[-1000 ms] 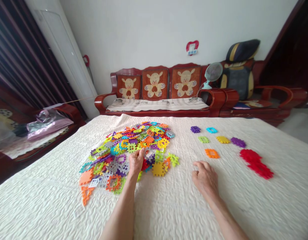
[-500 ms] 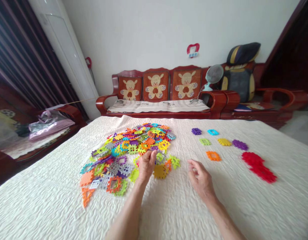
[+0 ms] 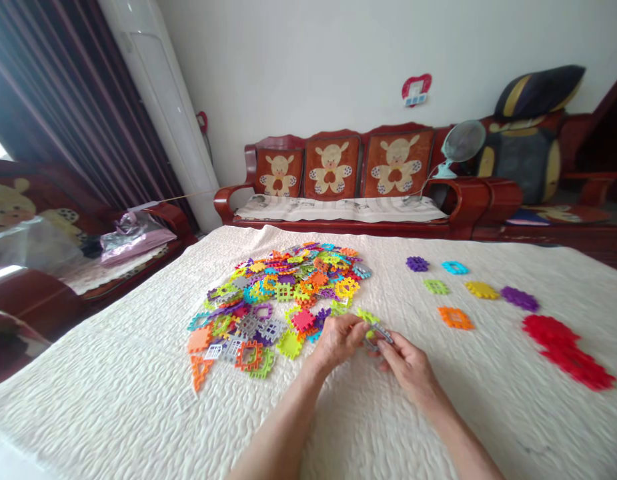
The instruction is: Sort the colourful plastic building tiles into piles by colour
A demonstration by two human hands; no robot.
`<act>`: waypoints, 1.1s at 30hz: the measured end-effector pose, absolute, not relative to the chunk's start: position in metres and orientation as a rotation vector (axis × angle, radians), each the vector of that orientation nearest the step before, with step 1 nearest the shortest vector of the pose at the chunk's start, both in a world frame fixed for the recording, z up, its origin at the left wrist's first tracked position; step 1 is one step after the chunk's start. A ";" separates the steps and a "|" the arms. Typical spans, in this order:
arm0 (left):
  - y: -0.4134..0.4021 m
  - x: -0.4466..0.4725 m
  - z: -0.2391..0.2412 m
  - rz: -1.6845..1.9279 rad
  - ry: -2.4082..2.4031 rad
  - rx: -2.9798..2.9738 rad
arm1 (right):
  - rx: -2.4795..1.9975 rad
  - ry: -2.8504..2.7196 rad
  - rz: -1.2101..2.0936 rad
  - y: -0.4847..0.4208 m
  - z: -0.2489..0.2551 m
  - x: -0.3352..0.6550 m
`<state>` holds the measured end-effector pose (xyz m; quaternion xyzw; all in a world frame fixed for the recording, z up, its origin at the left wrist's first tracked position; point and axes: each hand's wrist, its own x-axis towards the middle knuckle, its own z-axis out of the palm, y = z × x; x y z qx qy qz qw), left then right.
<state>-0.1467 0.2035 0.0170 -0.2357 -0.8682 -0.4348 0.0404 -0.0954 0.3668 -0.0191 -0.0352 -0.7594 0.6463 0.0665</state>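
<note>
A grey interlocking plastic tile [image 3: 382, 332] is held edge-up between my hands, just over the cloth. My right hand [image 3: 409, 363] pinches it between thumb and fingers. From the other side my left hand [image 3: 339, 341] has its fingers closed at the tile's left edge. Behind them lies a lime-green tile [image 3: 367, 315], partly covered. To the left of my left hand spreads a big pile of coloured tiles [image 3: 283, 291], with a red tile [image 3: 303, 320] and a yellow-green tile [image 3: 290, 345] at its near side.
Right of my hands lie separate tiles: orange [image 3: 455, 318], green [image 3: 435, 287], blue [image 3: 455, 267], yellow [image 3: 481, 290] and purple ones [image 3: 519, 299]. Several red tiles [image 3: 568, 350] form a stack farther right. A quilted cream cloth [image 3: 188, 440] covers the table. Beyond stands a wooden sofa [image 3: 468, 207].
My left hand has moved right, away from the pile, and met my right hand. A grey tile now shows between them. The view has turned left, shifting everything rightward.
</note>
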 end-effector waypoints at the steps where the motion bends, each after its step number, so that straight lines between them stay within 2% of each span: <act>1: 0.198 -0.149 0.021 -1.246 -2.683 -0.660 | -0.117 -2.281 1.916 0.368 -0.021 -0.096; 8: 0.105 -0.159 0.044 -0.576 -2.853 0.007 | 0.046 -2.190 1.454 0.378 -0.030 -0.099; 12: 0.066 -0.148 0.039 -0.266 -2.973 0.067 | 0.163 -2.253 1.305 0.380 -0.034 -0.103; 16: 0.060 -0.141 0.031 -0.094 -3.024 0.037 | 0.199 -2.318 1.219 0.380 -0.036 -0.104; 25: 0.064 -0.146 0.026 -0.078 -3.007 0.090 | 0.137 -2.387 1.421 0.381 -0.031 -0.100; 33: 0.081 -0.147 0.036 -0.431 -2.892 0.064 | -0.024 -2.335 1.608 0.382 -0.044 -0.107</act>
